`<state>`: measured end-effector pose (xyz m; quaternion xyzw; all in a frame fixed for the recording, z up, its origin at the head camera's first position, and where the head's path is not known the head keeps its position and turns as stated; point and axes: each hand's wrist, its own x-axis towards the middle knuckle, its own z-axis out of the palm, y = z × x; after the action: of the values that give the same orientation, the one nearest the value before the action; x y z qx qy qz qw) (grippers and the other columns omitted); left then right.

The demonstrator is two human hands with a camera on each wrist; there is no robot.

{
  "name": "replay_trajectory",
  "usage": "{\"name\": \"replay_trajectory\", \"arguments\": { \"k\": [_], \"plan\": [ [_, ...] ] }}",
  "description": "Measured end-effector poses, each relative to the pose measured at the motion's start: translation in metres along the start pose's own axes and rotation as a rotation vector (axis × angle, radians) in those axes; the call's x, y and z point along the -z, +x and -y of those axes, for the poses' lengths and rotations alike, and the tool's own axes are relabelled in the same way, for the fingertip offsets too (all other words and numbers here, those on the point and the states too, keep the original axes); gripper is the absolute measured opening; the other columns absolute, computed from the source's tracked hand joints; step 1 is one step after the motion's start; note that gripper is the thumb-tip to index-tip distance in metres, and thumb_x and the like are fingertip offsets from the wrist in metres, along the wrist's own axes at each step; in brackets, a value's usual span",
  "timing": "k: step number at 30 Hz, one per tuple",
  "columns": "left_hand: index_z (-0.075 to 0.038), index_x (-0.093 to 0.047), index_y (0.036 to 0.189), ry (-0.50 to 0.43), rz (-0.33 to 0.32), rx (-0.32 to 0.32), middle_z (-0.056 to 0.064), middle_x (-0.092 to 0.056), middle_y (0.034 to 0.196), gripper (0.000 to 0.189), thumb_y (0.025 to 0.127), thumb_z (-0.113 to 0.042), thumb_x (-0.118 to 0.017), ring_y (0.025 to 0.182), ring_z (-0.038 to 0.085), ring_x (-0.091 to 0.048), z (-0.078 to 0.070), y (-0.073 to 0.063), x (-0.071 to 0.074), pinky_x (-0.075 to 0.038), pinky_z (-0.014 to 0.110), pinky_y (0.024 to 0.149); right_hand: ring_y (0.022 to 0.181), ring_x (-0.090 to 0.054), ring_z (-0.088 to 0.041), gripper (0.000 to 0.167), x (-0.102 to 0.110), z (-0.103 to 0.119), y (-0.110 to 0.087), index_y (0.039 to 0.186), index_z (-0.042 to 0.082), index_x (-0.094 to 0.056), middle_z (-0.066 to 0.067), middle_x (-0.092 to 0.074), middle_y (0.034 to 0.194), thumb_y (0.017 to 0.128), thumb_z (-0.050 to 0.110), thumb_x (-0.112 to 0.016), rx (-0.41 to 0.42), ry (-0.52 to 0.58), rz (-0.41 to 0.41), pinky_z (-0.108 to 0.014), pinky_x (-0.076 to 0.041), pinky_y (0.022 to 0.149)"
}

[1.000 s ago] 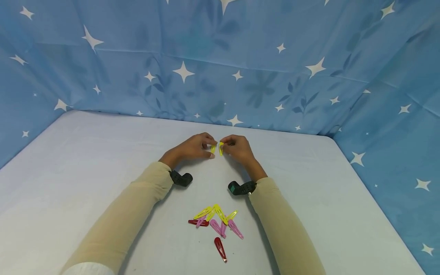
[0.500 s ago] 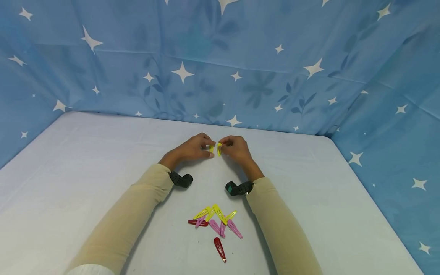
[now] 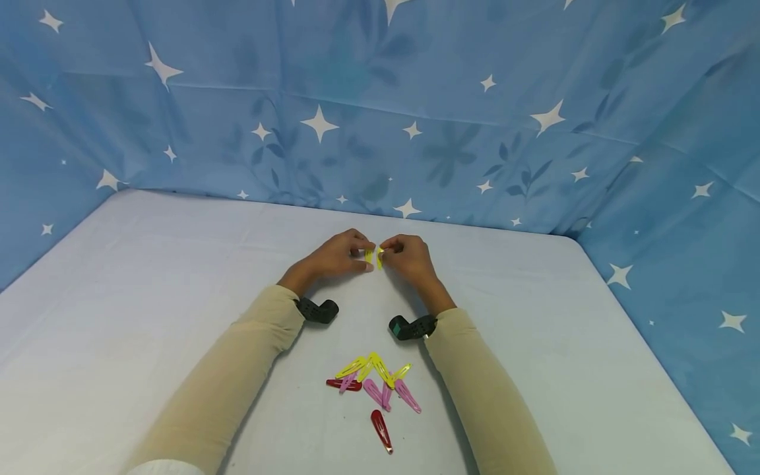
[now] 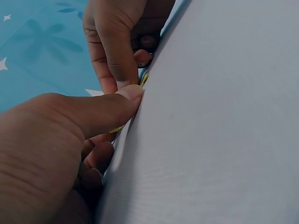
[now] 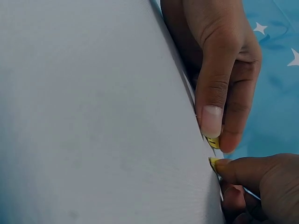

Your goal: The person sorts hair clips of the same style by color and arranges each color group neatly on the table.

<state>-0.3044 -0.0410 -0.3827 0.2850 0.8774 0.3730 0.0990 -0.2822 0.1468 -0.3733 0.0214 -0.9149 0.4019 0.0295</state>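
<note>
Near the far middle of the table, my left hand (image 3: 338,254) pinches a yellow snap hair clip (image 3: 369,256) between thumb and fingers. Facing it, my right hand (image 3: 411,258) pinches a second yellow hair clip (image 3: 380,258). A small gap separates the two clips in the head view. The right wrist view shows only an end of the left hand's clip (image 5: 213,142) and the tip of the right hand's clip (image 5: 213,163); fingers cover the rest. Closer to me lies a loose group of yellow clips (image 3: 380,369), pink clips (image 3: 407,396) and a red clip (image 3: 344,384).
Another red clip (image 3: 381,431) lies apart, nearest to me. All rest on a white-covered table (image 3: 237,251). A blue star-patterned curtain (image 3: 356,99) hangs behind the table and along its sides. Black wrist cameras (image 3: 317,311) sit on both wrists.
</note>
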Motion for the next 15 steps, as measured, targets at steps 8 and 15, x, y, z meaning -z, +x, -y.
{"name": "replay_trajectory", "arguments": {
  "k": [8, 15],
  "plan": [
    [-0.005, -0.057, 0.139, 0.004, -0.012, 0.011, 0.012, -0.052, 0.134, 0.052, 0.091, -0.022, -0.071, 0.117, 0.029, -0.056, -0.0001, -0.0003, -0.0018, -0.046, 0.043, 0.099, 0.082, -0.061, -0.02, 0.016, -0.0022, 0.0002, 0.0017, 0.1, 0.004, -0.075, -0.011, -0.072, 0.092, 0.087, 0.009, -0.067, 0.0, -0.037, -0.019, -0.03, -0.047, 0.072],
    [-0.005, -0.057, 0.139, 0.003, -0.011, 0.013, 0.013, -0.052, 0.133, 0.051, 0.092, -0.021, -0.07, 0.117, 0.029, -0.055, -0.001, -0.0001, -0.002, -0.046, 0.043, 0.099, 0.079, -0.058, -0.02, 0.023, -0.0022, -0.0011, -0.0002, 0.11, 0.005, -0.073, -0.013, -0.07, 0.095, 0.092, 0.014, -0.062, 0.006, -0.011, -0.037, -0.027, -0.045, 0.067]
  ]
}}
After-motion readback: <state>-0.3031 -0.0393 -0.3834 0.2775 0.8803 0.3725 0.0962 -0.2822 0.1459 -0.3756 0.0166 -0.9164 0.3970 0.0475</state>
